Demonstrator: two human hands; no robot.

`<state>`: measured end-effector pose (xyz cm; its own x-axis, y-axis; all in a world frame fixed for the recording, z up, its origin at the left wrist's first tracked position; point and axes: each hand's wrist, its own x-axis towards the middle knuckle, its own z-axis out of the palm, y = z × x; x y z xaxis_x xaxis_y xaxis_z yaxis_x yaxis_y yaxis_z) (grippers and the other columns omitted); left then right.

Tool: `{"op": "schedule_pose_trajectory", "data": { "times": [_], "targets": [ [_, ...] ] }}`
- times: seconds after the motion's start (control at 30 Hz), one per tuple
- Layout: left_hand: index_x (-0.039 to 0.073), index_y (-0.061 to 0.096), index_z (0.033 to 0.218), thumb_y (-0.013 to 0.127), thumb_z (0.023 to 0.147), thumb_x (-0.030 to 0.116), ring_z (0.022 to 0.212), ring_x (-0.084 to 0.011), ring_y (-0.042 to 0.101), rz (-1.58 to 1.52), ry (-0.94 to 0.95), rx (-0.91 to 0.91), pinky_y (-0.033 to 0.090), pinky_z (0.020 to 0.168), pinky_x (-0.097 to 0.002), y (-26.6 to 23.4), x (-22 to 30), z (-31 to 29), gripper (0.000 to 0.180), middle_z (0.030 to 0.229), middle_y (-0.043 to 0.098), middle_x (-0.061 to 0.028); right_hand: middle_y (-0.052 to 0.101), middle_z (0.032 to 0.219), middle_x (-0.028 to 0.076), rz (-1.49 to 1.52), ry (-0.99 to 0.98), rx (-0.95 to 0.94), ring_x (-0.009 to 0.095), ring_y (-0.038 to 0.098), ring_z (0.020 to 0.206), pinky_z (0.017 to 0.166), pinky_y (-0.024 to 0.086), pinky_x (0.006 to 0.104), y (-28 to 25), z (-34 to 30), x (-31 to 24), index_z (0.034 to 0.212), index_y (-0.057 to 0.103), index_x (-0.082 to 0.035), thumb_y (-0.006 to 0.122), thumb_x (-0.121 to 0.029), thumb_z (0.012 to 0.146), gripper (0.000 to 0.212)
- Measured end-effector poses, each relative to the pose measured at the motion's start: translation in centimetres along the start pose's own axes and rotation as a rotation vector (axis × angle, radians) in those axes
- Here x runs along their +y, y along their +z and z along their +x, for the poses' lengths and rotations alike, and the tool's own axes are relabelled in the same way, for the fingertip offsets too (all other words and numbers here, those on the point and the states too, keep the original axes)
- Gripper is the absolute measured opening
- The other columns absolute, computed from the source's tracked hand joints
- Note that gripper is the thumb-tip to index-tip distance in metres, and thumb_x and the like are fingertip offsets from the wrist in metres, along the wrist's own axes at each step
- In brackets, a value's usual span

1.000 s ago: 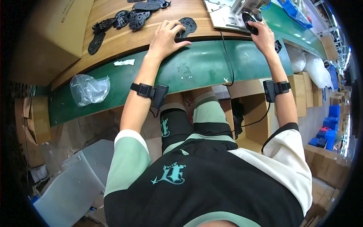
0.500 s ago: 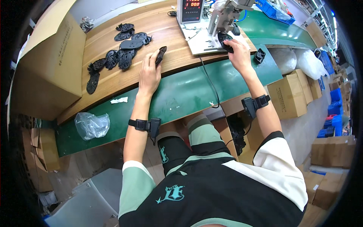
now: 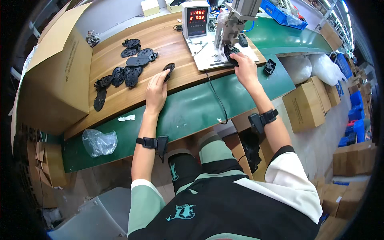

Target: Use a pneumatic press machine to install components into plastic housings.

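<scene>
My left hand (image 3: 157, 94) rests at the front edge of the wooden board, fingers closed on a black oval plastic part (image 3: 170, 71) that is tilted on its edge. With its thumb and fingertips, my right hand (image 3: 246, 71) grips another black plastic part (image 3: 230, 54). That part sits on the white base plate (image 3: 209, 60), directly beneath the metal head of a bench press machine (image 3: 227, 34). Several similar black plastic parts (image 3: 137, 61) lie in a loose cluster on the board to the left. The machine's head partly hides the part in my right hand.
A control box with a red display (image 3: 196, 19) stands beside the press. A cardboard box (image 3: 60, 80) fills the left side. On the green bench (image 3: 192, 106) lie a clear plastic bag (image 3: 100, 143), a white scrap (image 3: 126, 118) and a black piece (image 3: 270, 67). A black cable (image 3: 218, 94) hangs over the edge.
The view has shifted slightly, so the bench appears lower. The red display reads differently. Each hand keeps its grip on its part, with little movement.
</scene>
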<state>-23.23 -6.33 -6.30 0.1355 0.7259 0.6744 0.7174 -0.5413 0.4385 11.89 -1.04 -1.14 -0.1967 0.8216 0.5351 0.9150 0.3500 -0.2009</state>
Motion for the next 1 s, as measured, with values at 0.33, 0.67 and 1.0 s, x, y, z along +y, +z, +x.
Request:
{"op": "schedule_pose_trajectory", "data": {
  "times": [0.33, 0.67, 1.0],
  "targets": [
    [0.003, 0.062, 0.125, 0.061, 0.092, -0.005, 0.109, -0.0388, 0.065, -0.055, -0.073, 0.009, 0.051, 0.093, -0.0437, -0.5, 0.2, 0.1, 0.034, 0.116, 0.069, -0.0203, 0.069, 0.111, 0.010, 0.009, -0.038, 0.021, 0.034, 0.065, 0.105, 0.090, 0.053, 0.0449, 0.2, -0.3, -0.1, 0.117, 0.069, -0.007, 0.064, 0.007, 0.075, 0.045],
    [0.004, 0.058, 0.132, 0.061, 0.091, -0.004, 0.110, -0.0389, 0.067, -0.095, -0.086, -0.051, 0.053, 0.092, -0.0431, -0.5, 0.9, 0.1, 0.042, 0.121, 0.068, -0.0224, 0.070, 0.110, 0.010, -0.015, -0.065, 0.052, 0.033, 0.066, 0.102, 0.090, 0.054, 0.0439, 0.2, 0.0, -0.3, 0.114, 0.070, -0.005, 0.062, 0.007, 0.077, 0.040],
    [0.002, 0.061, 0.128, 0.060, 0.087, -0.010, 0.114, -0.0381, 0.066, -0.073, -0.066, -0.052, 0.054, 0.095, -0.0432, 0.0, 1.5, 0.3, 0.043, 0.125, 0.067, -0.0204, 0.069, 0.101, 0.012, -0.010, -0.068, 0.078, 0.033, 0.068, 0.098, 0.086, 0.055, 0.0449, 0.3, 0.3, -0.1, 0.106, 0.073, -0.004, 0.058, 0.003, 0.082, 0.029]
  ]
}}
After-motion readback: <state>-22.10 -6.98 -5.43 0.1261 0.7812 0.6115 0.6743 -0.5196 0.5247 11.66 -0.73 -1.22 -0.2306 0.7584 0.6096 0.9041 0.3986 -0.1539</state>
